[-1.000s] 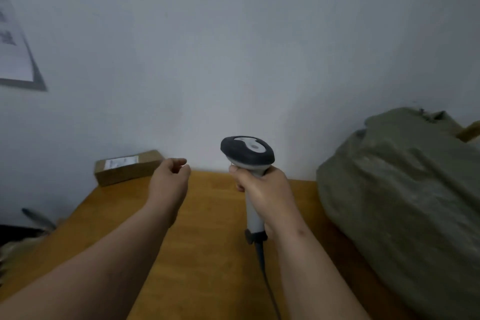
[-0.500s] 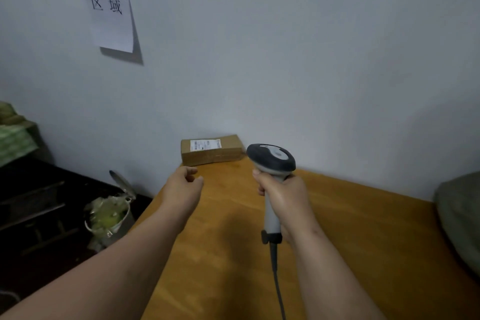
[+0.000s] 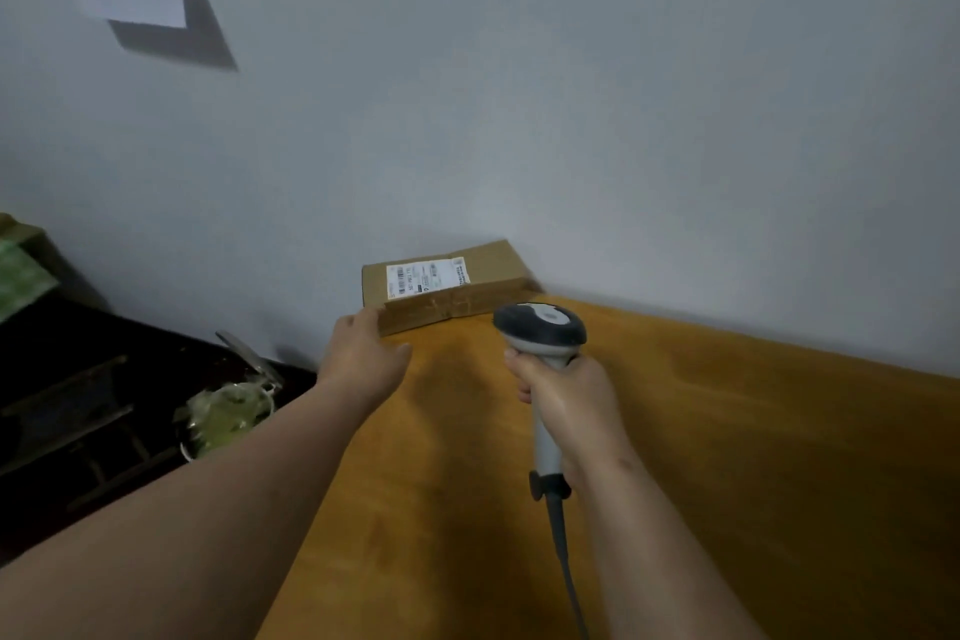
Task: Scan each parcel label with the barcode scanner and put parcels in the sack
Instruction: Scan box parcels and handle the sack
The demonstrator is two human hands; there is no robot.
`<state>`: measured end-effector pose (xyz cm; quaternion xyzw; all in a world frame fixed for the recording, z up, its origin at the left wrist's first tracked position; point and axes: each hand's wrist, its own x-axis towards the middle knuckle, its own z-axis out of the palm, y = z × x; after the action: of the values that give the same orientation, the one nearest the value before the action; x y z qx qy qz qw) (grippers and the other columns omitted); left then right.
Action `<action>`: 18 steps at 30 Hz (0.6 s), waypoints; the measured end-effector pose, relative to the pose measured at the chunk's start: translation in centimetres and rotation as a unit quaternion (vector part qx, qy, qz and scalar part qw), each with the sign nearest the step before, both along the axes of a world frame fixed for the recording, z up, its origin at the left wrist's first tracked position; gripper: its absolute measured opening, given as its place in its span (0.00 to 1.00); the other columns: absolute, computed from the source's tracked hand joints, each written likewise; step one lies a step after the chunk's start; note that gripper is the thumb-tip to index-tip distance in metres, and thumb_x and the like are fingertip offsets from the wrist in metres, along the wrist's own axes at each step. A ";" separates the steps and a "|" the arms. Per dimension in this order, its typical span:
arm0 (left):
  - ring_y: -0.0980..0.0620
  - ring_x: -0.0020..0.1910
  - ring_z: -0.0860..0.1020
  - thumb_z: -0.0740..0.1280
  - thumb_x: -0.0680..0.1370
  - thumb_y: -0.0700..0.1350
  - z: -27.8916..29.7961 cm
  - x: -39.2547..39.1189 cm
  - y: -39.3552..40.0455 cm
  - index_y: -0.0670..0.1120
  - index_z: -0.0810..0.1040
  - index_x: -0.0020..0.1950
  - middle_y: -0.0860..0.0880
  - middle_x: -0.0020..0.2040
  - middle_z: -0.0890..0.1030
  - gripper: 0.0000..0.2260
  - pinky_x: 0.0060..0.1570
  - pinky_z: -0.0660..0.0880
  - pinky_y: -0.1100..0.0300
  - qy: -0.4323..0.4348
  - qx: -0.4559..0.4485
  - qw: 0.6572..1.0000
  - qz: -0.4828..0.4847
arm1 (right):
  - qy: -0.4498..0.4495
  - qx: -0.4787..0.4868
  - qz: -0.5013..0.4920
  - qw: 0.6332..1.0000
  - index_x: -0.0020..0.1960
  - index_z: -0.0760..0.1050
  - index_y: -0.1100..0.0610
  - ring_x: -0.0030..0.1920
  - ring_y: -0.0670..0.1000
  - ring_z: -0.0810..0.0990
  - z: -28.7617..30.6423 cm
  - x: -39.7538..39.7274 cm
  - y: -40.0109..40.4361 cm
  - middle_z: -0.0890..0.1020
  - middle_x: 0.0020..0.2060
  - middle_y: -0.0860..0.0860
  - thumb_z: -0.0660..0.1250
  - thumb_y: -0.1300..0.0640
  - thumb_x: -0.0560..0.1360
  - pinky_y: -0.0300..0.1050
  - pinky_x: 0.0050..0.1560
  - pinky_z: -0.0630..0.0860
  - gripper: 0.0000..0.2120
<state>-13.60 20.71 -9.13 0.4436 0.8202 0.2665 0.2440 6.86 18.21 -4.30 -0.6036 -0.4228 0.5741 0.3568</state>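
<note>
The 1 parcel [image 3: 447,283] lay flat at the counter's [image 3: 727,431] far left corner against the wall, its label [image 3: 427,277] facing up. The left hand [image 3: 363,359], fingers extended and released, reached its near left corner; contact could not be told. The right hand [image 3: 566,390] was clenched around the scanner [image 3: 540,333] handle. A careless nudge risked pushing the parcel off the edge toward the bin [image 3: 228,413], which held something green, too blurred to name. No sack was in view

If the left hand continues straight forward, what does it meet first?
Most likely the cardboard parcel: the left hand points at its near left corner, fingertips at or almost touching it; depth is unclear.
</note>
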 end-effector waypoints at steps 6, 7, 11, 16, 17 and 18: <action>0.40 0.70 0.68 0.70 0.76 0.48 -3.4 -3.1 7.3 0.51 0.61 0.77 0.43 0.75 0.63 0.32 0.67 0.71 0.42 0.110 -0.062 0.990 -0.063 | -0.023 -0.038 -0.026 0.999 0.42 0.78 0.55 0.39 0.49 0.78 -3.3 -2.6 4.0 0.80 0.38 0.53 0.72 0.54 0.75 0.42 0.37 0.70 0.06; 0.40 0.71 0.66 0.70 0.75 0.49 -4.0 -3.6 8.3 0.50 0.61 0.78 0.44 0.76 0.62 0.33 0.68 0.69 0.41 0.127 -0.075 0.986 -0.074 | -0.029 -0.041 -0.027 0.998 0.43 0.78 0.55 0.39 0.49 0.78 -3.9 -3.0 4.5 0.80 0.39 0.53 0.72 0.55 0.75 0.42 0.37 0.70 0.06; 0.41 0.75 0.60 0.73 0.73 0.53 -5.8 -5.7 12.0 0.48 0.56 0.79 0.44 0.78 0.58 0.40 0.70 0.65 0.40 0.177 -0.087 0.973 -0.120 | -0.049 -0.059 -0.034 0.996 0.44 0.78 0.55 0.44 0.53 0.81 -5.7 -3.9 6.1 0.83 0.44 0.57 0.72 0.54 0.75 0.42 0.37 0.71 0.06; 0.42 0.80 0.47 0.74 0.69 0.65 -7.2 -8.1 15.4 0.50 0.47 0.81 0.45 0.81 0.48 0.52 0.75 0.52 0.39 0.223 -0.137 0.945 -0.197 | -0.059 -0.089 -0.033 0.994 0.43 0.77 0.52 0.50 0.54 0.82 -7.8 -4.9 6.9 0.84 0.49 0.58 0.73 0.54 0.75 0.42 0.38 0.72 0.06; 0.41 0.80 0.48 0.74 0.68 0.65 -7.4 -8.4 15.7 0.51 0.48 0.81 0.44 0.81 0.50 0.52 0.75 0.53 0.38 0.228 -0.149 0.939 -0.210 | -0.058 -0.093 -0.032 0.994 0.43 0.76 0.51 0.48 0.52 0.83 -8.1 -5.1 7.0 0.84 0.49 0.57 0.72 0.54 0.75 0.41 0.39 0.72 0.06; 0.41 0.79 0.50 0.74 0.67 0.65 -7.5 -8.6 15.9 0.52 0.50 0.80 0.44 0.80 0.53 0.50 0.74 0.56 0.38 0.240 -0.160 0.932 -0.221 | -0.055 -0.096 -0.032 0.993 0.43 0.76 0.50 0.45 0.50 0.82 -8.3 -5.2 7.0 0.84 0.48 0.56 0.72 0.54 0.75 0.41 0.40 0.72 0.06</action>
<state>-22.23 36.63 -16.66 0.6191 0.7676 -0.0432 0.1605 1.70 25.18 -12.61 -0.6791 -0.3651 0.5664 0.2911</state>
